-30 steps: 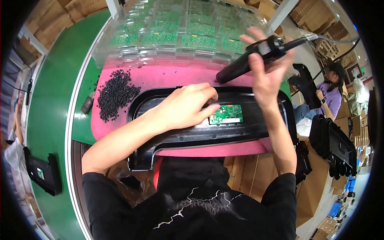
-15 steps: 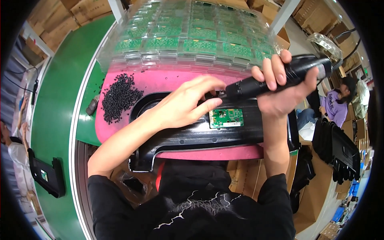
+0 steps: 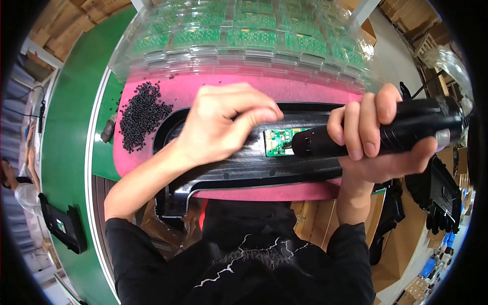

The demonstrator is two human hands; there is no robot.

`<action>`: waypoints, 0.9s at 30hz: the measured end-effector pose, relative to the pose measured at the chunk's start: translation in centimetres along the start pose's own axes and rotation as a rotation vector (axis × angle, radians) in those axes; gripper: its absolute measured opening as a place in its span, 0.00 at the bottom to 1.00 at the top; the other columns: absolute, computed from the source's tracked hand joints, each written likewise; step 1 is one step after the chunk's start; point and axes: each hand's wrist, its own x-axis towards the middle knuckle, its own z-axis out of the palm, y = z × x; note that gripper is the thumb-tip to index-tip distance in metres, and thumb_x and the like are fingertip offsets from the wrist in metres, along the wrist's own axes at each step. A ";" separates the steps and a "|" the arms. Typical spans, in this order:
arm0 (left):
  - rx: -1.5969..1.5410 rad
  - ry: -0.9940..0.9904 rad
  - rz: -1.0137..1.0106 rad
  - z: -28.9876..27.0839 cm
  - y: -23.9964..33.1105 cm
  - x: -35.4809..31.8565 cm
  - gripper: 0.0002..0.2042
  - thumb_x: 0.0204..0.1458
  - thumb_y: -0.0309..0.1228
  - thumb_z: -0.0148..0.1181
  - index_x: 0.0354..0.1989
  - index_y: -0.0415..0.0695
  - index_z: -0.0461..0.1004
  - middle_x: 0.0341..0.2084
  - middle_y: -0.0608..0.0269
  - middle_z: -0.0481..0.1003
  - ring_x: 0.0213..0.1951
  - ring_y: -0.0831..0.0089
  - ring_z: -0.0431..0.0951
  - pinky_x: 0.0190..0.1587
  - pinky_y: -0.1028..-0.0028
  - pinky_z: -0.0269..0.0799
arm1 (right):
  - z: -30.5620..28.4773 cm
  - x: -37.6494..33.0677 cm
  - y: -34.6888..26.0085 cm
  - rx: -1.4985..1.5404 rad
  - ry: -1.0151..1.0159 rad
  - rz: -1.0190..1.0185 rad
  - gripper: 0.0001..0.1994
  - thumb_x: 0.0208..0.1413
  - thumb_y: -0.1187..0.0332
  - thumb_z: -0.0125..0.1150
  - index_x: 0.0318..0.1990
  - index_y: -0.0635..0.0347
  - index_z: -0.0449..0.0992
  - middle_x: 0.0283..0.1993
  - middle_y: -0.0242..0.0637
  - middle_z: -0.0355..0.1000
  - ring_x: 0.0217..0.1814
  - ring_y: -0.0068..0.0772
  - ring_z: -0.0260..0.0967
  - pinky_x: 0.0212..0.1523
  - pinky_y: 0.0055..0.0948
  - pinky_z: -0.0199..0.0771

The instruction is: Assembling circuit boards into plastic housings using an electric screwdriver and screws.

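Observation:
My right hand (image 3: 373,140) is wrapped round a black electric screwdriver (image 3: 419,124), held nearly level and pointing left. Its tip is over a small green circuit board (image 3: 274,146), and its nose hides the board's right part. That board lies inside a long black plastic housing (image 3: 244,176) on a pink mat (image 3: 264,192). Above the housing, left of the screwdriver, my left hand (image 3: 216,124) is closed with thumb and forefinger together; whatever they hold, if anything, is hidden. A heap of small black screws (image 3: 141,117) lies on the mat to the left.
Stacked clear trays (image 3: 249,56) of green boards stand along the mat's far side. A dark lump (image 3: 108,130) sits beside the screws. On the green surface (image 3: 66,152) at left lies another black housing (image 3: 63,223). Black plastic parts (image 3: 437,195) are stacked at right. A person (image 3: 25,190) is at far left.
The screwdriver in my right hand has moved right and nearer me, its tip now over the board. My left hand has come away from the tip, its fingers drawn closer together.

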 end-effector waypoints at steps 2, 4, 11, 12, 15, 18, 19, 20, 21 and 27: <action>0.027 -0.014 0.016 0.1 -0.3 0.1 0.02 0.52 0.19 0.62 0.33 0.35 0.79 0.30 0.55 0.82 0.34 0.66 0.83 0.40 0.72 0.79 | -0.2 -0.1 -0.3 -0.041 -0.017 -0.067 0.28 0.50 0.35 0.62 0.37 0.52 0.66 0.19 0.20 0.64 0.18 0.16 0.61 0.27 0.22 0.63; 0.108 -0.125 0.013 0.6 0.0 0.0 0.04 0.51 0.21 0.65 0.34 0.35 0.79 0.31 0.55 0.82 0.34 0.65 0.83 0.38 0.71 0.79 | 0.0 0.0 -1.0 -0.081 -0.052 -0.175 0.27 0.50 0.39 0.64 0.38 0.52 0.65 0.19 0.20 0.65 0.18 0.17 0.62 0.30 0.25 0.65; 0.101 -0.170 0.143 1.4 -0.5 -0.3 0.08 0.45 0.22 0.70 0.34 0.35 0.78 0.31 0.56 0.81 0.35 0.62 0.82 0.37 0.68 0.79 | 1.0 -0.9 -2.0 0.031 0.034 -0.280 0.24 0.45 0.47 0.70 0.37 0.53 0.67 0.19 0.20 0.65 0.17 0.17 0.62 0.31 0.23 0.64; 0.107 -0.174 0.152 1.3 -0.4 -0.3 0.08 0.45 0.21 0.69 0.34 0.35 0.78 0.31 0.56 0.81 0.34 0.62 0.82 0.37 0.68 0.79 | 1.0 -0.9 -2.0 0.032 0.038 -0.279 0.24 0.45 0.47 0.70 0.37 0.53 0.67 0.19 0.20 0.65 0.17 0.17 0.62 0.31 0.23 0.64; 0.109 -0.175 0.174 1.4 -0.4 -0.3 0.08 0.44 0.21 0.69 0.33 0.36 0.78 0.30 0.56 0.80 0.33 0.61 0.81 0.36 0.68 0.79 | 1.0 -0.9 -2.0 0.039 0.036 -0.266 0.24 0.44 0.47 0.71 0.36 0.52 0.68 0.19 0.20 0.66 0.17 0.17 0.63 0.31 0.22 0.64; 0.120 -0.189 0.190 1.4 -0.4 -0.2 0.09 0.43 0.21 0.70 0.33 0.36 0.77 0.28 0.56 0.79 0.32 0.60 0.80 0.34 0.67 0.78 | 1.0 -1.0 -2.0 0.013 0.051 -0.269 0.24 0.44 0.46 0.70 0.36 0.52 0.68 0.19 0.20 0.67 0.17 0.16 0.63 0.30 0.22 0.65; 0.139 -0.205 0.192 1.4 -0.3 -0.2 0.09 0.43 0.22 0.70 0.33 0.35 0.77 0.28 0.56 0.78 0.32 0.60 0.80 0.33 0.67 0.78 | 1.1 -1.0 -2.0 0.024 0.042 -0.264 0.24 0.44 0.45 0.69 0.36 0.52 0.67 0.19 0.20 0.67 0.17 0.16 0.63 0.30 0.22 0.65; 0.139 -0.208 0.191 1.5 -0.3 -0.2 0.09 0.43 0.22 0.70 0.33 0.35 0.77 0.28 0.56 0.78 0.32 0.60 0.80 0.33 0.67 0.78 | 1.1 -1.0 -2.0 0.036 0.033 -0.260 0.24 0.44 0.45 0.69 0.36 0.51 0.67 0.19 0.20 0.67 0.17 0.16 0.63 0.30 0.22 0.65; 0.138 -0.201 0.209 1.6 -0.2 -0.1 0.10 0.43 0.22 0.70 0.33 0.35 0.76 0.28 0.56 0.78 0.31 0.60 0.80 0.32 0.67 0.77 | 1.1 -1.0 -2.0 0.037 0.035 -0.260 0.24 0.44 0.45 0.69 0.36 0.51 0.67 0.19 0.20 0.67 0.17 0.16 0.63 0.30 0.22 0.65; 0.154 -0.211 0.217 1.6 -0.5 -0.3 0.10 0.44 0.22 0.70 0.34 0.36 0.75 0.28 0.56 0.77 0.31 0.59 0.79 0.31 0.66 0.76 | 1.4 -0.8 -1.4 -0.072 -0.011 -0.245 0.24 0.46 0.43 0.67 0.37 0.51 0.67 0.19 0.20 0.67 0.18 0.16 0.65 0.30 0.23 0.66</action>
